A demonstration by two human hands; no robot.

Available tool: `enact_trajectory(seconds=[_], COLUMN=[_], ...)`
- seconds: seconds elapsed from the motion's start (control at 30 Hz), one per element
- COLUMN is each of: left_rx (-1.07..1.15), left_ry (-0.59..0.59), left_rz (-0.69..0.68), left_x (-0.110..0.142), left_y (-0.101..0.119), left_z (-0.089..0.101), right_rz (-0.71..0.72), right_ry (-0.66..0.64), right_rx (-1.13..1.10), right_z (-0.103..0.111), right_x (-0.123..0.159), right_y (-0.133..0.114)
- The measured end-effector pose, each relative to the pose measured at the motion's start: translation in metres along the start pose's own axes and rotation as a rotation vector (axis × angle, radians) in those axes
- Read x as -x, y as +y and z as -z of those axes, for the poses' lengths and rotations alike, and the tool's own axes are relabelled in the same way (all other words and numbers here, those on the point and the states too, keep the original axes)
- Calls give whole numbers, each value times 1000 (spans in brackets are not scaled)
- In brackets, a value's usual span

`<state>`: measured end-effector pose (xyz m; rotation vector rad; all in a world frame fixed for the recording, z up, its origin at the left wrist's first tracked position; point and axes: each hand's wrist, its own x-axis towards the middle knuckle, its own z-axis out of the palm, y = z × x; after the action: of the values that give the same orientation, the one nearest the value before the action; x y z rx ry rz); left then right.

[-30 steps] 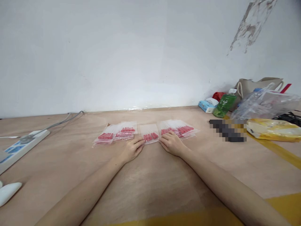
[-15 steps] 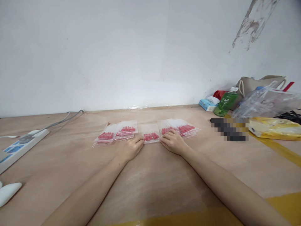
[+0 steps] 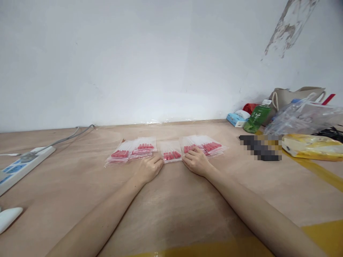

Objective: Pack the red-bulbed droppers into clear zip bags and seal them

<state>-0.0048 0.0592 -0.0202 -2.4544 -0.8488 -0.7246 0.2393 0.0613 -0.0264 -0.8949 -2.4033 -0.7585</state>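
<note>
Clear plastic bag (image 3: 170, 145), with a row of short red pieces (image 3: 176, 154) along its near end, lies flat on the table (image 3: 171, 200) between the left-hand bags (image 3: 145, 146) and the right-hand bags (image 3: 211, 145). From my end of the feed I have the left hand (image 3: 150, 167) with its fingers curled in at the bag's near left corner, and the right hand (image 3: 197, 163) laid over the near edge of the right-hand bags, its fingertips just beside the middle one. The tips are too small and hidden for me to say whether either hand is pinching film or merely resting there. I'd reckon the bag light, limp and rather slick, with what weight it has sitting among the red pieces; the far half looks like thin film that would fold if pushed. Nothing about it strikes me as fragile, though it could crease. I'd take it between thumb and finger at the two near corners, beside the red pieces, where it should sag least
</note>
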Motion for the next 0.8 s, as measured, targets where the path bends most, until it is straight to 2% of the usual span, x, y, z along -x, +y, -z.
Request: enact_trajectory(seconds=[0.2, 0.5, 0.63, 0.8], left_rx=[1, 21, 36, 48], left_ry=[39, 82, 125, 129], left_rz=[-1, -34, -48, -59], left_x=[-2, 0, 1, 0], left_y=[1, -2, -4, -4], left_z=[0, -3, -6, -4], right_rz=[-57, 53, 91, 118], right_ry=[35, 115, 165, 185], right_rx=[-14, -9, -2, 5], right_z=[3, -17, -24, -22], right_x=[-2, -42, -46, -45], right_y=[-5, -38, -38, -36])
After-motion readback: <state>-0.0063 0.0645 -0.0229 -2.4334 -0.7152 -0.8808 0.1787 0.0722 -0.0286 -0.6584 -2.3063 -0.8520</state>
